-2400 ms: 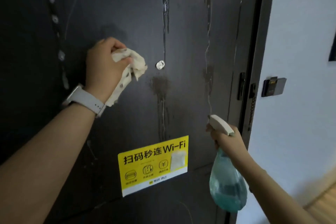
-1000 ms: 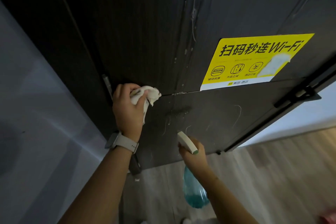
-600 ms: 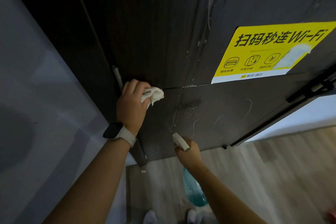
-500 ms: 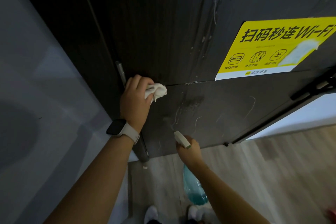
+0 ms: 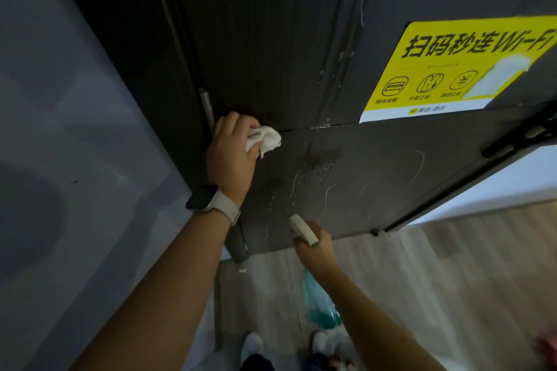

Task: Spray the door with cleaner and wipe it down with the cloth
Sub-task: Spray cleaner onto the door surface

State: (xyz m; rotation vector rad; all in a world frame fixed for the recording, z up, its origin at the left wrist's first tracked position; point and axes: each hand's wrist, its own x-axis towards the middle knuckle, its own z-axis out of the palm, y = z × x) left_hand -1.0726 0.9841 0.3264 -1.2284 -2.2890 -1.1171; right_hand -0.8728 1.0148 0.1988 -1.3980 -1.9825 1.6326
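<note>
The dark door [image 5: 271,39] fills the upper view, seen from above. My left hand [image 5: 230,156] grips a crumpled white cloth [image 5: 266,140] and presses it on the door beside the hinge edge, at the seam above the lower panel. Lower down, my right hand [image 5: 315,253] grips a spray bottle [image 5: 318,304] with teal liquid; its white nozzle [image 5: 303,229] points at the lower panel [image 5: 376,178]. Wet drops and streaks show on that panel between the two hands.
A yellow Wi-Fi sticker [image 5: 458,66] sits on the door at the upper right. A grey wall [image 5: 75,159] stands to the left, beside the metal hinge [image 5: 206,102]. Below is wood flooring [image 5: 452,280], with my shoes [image 5: 253,343] at the bottom edge.
The view dropped from the door's middle to its lower part. My left hand carried the cloth down to the seam by the hinge. My right hand with the bottle followed to the lower panel.
</note>
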